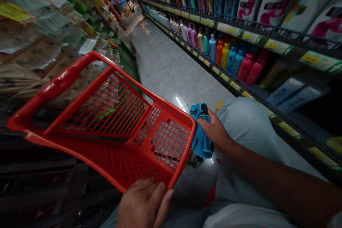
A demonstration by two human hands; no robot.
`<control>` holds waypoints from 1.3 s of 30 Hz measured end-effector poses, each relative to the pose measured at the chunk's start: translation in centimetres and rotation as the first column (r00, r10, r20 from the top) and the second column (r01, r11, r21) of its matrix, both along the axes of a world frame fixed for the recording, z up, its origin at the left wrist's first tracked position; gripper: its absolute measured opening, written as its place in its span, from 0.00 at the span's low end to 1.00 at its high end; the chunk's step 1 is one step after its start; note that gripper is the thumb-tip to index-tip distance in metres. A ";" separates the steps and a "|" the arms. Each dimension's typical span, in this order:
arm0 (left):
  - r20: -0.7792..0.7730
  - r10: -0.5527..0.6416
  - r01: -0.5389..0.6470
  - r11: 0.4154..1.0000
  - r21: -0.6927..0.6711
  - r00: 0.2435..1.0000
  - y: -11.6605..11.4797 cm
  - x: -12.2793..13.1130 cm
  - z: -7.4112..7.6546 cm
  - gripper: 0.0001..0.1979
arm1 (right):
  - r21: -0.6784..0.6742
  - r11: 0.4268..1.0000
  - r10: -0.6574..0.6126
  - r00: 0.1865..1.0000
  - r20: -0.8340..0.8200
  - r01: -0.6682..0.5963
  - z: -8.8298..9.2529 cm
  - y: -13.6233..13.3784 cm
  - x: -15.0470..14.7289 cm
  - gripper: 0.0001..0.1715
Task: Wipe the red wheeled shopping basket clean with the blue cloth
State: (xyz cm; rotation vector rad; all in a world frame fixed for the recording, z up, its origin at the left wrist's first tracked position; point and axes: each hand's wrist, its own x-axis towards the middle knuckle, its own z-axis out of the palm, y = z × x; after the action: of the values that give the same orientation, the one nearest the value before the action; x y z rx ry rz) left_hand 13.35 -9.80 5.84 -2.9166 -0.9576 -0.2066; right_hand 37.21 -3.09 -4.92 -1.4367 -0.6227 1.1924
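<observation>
A red plastic shopping cart (133,141) with grid walls lies tilted across the lower left and middle, its basket bare inside. My left hand (144,203) grips the cart's near rim at the bottom, fingers curled over the edge. In my right hand (215,130) is a bunched blue cloth (201,139), pressed against the outside of the cart's right end. Part of a wheel (197,162) shows below the cloth.
Shelves of bottles (224,55) with a price-tag rail (235,85) run along the right. Hanging packaged goods (37,35) fill the left. A tiled floor (171,64) stretches between them. My bent knees in light trousers (245,121) are close on the right.
</observation>
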 end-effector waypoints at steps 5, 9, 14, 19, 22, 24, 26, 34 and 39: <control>-0.102 0.051 -0.059 0.996 -0.071 0.993 0.5 0.1 0.3 0.20 | -0.188 0.955 0.215 0.972 -0.091 -0.229 -0.3 -0.6 0.4 0.11; -0.141 0.089 -0.096 0.994 -0.046 0.986 1.9 2.5 -0.3 0.20 | -0.038 0.950 0.305 0.947 -0.098 -0.309 0.3 -1.0 0.1 0.12; -0.107 0.176 -0.172 0.984 0.044 0.979 3.6 6.3 -1.3 0.21 | -0.014 0.943 0.328 0.936 -0.129 -0.333 0.3 -1.9 -1.6 0.11; -0.091 0.290 -0.271 0.946 0.179 0.953 3.3 7.2 -1.6 0.22 | 0.137 0.915 0.388 0.921 -0.038 -0.380 0.4 -1.5 -3.1 0.07; -0.115 0.343 -0.324 0.932 0.162 0.932 3.0 6.9 -1.4 0.23 | 0.104 0.931 0.351 0.936 0.017 -0.351 0.2 -1.8 -3.9 0.05; -0.133 0.383 -0.356 0.915 0.188 0.914 2.8 6.7 -1.3 0.25 | 0.058 0.936 0.345 0.937 0.047 -0.348 0.3 -2.4 -4.2 0.03; -0.139 0.397 -0.366 0.908 0.206 0.907 2.7 6.7 -1.3 0.26 | 0.103 0.923 0.368 0.928 0.052 -0.371 0.8 -2.9 -4.3 0.03; -0.117 0.381 -0.368 0.922 0.118 0.917 2.0 6.3 -1.0 0.28 | 0.112 0.921 0.371 0.928 0.043 -0.373 -1.1 0.2 -5.7 0.04; -0.103 0.363 -0.353 0.930 0.100 0.926 1.9 5.9 -0.7 0.29 | -0.148 0.891 0.437 0.899 0.020 -0.429 -3.6 -0.3 -6.3 0.04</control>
State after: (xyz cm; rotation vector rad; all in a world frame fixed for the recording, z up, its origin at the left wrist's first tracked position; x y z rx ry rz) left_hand 19.23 -7.88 5.09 -2.5858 -1.3993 -0.0455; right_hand 30.90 -3.40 -8.50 -1.4951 -0.9488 1.5762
